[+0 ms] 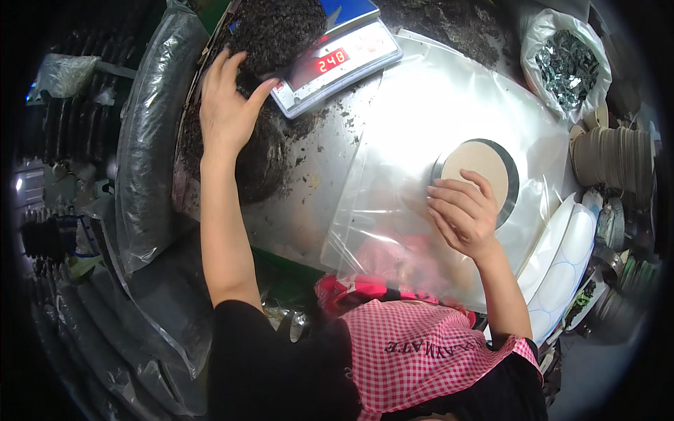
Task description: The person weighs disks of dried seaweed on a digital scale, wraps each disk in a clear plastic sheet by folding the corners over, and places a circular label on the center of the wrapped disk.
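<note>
My left hand (226, 110), its fingers spread, is at the near edge of a round dark cake (279, 37) that looks like dried seaweed. This cake rests on a digital scale (337, 79) with lit red digits. The left thumb tip is at the scale's near left corner. My right hand (466, 216) hangs over a beige cardboard disc (476, 163), its fingers loosely bent; whether they touch it I cannot tell. The disc overlaps a dark round piece (509, 197), on flat clear plastic bags (368, 231). A second dark clump (260, 163) lies beside my left forearm.
Dark flakes dot the metal tabletop (305, 194). To the right are a white bag of shiny pieces (568, 68), a stack of beige discs (613, 158) and white sheets with round blue outlines (558, 284). At left stands a long clear plastic package (155, 142).
</note>
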A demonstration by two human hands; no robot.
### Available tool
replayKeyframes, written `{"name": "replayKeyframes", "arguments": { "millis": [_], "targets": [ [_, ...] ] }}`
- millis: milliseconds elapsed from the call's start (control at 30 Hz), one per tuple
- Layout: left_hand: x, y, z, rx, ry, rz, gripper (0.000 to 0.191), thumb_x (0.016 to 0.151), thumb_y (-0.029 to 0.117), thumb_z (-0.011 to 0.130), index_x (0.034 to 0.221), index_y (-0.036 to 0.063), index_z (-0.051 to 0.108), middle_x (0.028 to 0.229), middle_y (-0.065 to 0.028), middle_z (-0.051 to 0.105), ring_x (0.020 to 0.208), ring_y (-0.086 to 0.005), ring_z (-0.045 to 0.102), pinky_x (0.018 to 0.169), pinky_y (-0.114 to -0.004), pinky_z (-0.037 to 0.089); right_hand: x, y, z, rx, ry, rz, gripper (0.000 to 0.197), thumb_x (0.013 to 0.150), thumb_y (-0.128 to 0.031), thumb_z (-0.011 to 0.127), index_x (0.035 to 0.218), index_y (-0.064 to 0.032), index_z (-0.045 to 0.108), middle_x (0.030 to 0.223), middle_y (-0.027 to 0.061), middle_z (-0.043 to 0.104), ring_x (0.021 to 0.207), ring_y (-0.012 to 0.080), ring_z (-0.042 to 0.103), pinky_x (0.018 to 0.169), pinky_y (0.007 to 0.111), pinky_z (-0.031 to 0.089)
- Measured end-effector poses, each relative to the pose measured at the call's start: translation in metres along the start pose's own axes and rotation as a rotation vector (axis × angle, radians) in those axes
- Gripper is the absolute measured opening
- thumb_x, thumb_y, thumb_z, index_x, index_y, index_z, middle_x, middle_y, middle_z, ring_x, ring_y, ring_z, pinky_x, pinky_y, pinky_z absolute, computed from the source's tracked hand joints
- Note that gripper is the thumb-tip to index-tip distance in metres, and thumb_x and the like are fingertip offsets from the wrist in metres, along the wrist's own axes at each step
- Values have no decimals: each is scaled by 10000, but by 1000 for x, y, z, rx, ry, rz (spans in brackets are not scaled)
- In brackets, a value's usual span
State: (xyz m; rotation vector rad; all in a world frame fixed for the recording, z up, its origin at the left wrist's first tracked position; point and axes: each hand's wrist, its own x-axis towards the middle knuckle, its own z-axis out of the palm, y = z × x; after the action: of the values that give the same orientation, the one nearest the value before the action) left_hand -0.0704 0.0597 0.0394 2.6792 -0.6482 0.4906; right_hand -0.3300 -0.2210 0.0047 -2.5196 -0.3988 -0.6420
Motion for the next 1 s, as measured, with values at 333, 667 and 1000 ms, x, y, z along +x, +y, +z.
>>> {"name": "replayKeyframes", "arguments": {
  "millis": [333,667,1000],
  "targets": [
    [72,-10,60,108,-347,79,791,732,557,751,1407,246,481,1487,-154,408,1329,-334,445,1061,-445,409,92,22,75,698,-115,598,194,865,-191,699,1000,-53,721,1018,69,717,954,190,667,863,324,491],
    [44,37,36,-138,-343,251,670,888,343,619,1469,131,362,1466,-221,375,1333,-391,399,1098,-420,342,199,36,156,1962,344,782,380,919,-171,668,1243,-34,524,1122,65,608,1019,153,580,838,310,503],
    [-33,92,21,-1561,-169,-228,592,954,124,567,1467,14,293,1424,-165,437,1284,-273,466,1102,-432,363,114,-3,30,1078,260,835,489,949,-153,595,1396,-38,434,1095,77,574,1039,138,596,820,293,493]
  ]
}}
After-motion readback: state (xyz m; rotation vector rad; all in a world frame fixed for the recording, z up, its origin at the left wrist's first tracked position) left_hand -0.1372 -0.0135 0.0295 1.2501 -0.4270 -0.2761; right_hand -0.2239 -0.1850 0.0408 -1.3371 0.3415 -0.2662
